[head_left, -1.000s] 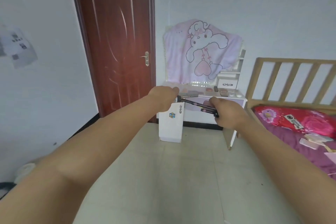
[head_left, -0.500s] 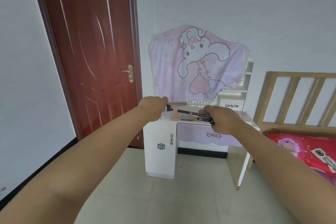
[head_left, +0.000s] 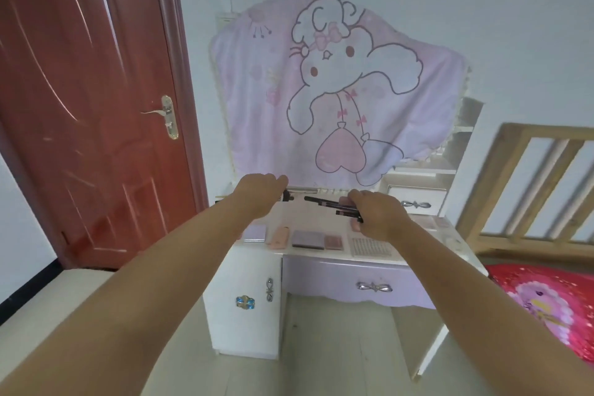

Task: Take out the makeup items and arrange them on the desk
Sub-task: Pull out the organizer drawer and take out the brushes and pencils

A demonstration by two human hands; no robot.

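My right hand [head_left: 376, 215] grips a bundle of dark slim makeup pens [head_left: 328, 202] over the white dressing desk [head_left: 308, 251]; their tips point left. My left hand [head_left: 260, 190] holds a small dark item [head_left: 287, 195], mostly hidden by the fingers, above the desk's back left. On the desktop lie a peach tube [head_left: 279, 237], a grey-lilac palette [head_left: 308, 238], a small pink palette [head_left: 333, 242], a lilac case [head_left: 256, 231] and a white ribbed pad [head_left: 371, 247].
A pink cartoon cloth [head_left: 337, 87] drapes the mirror behind the desk. A red-brown door [head_left: 80, 100] stands at left. At right is a wooden bed frame [head_left: 527, 183] with a red cover [head_left: 553, 302]. The desk has a lilac drawer [head_left: 353, 283] and small shelves [head_left: 421, 199].
I have come closer to the desk, which now fills more of the view. Both hands keep their hold and now hover right over the desktop.
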